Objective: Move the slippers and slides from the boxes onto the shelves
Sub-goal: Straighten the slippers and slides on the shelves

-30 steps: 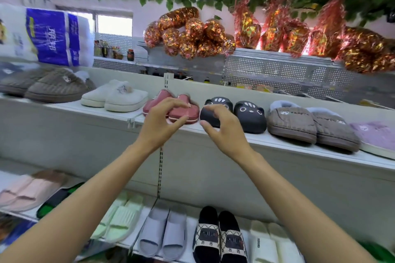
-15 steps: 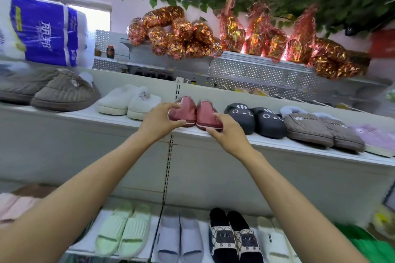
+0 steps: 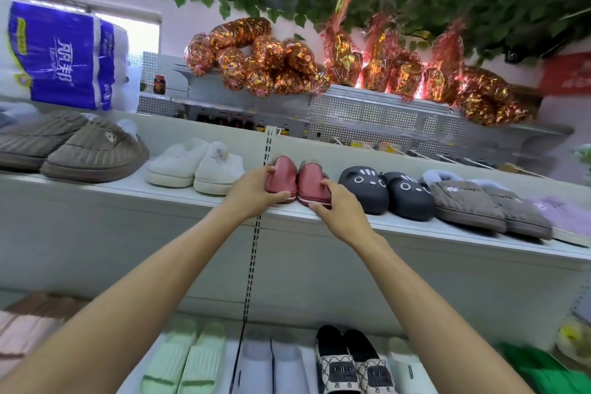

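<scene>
My left hand (image 3: pixel 252 193) and right hand (image 3: pixel 339 205) grip the 2 pink slippers (image 3: pixel 297 182) on the upper shelf (image 3: pixel 128 198), between white slippers (image 3: pixel 195 166) and black slippers (image 3: pixel 387 192); boxes unseen, remainder unknown.

Both hands, left hand (image 3: pixel 252 193) and right hand (image 3: pixel 340 209), grip pink slippers (image 3: pixel 299 181) on the upper shelf (image 3: pixel 128 198).

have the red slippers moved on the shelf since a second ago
Yes. The red slippers were turned from angled to toe-forward, beside the upright slotted post.
</scene>
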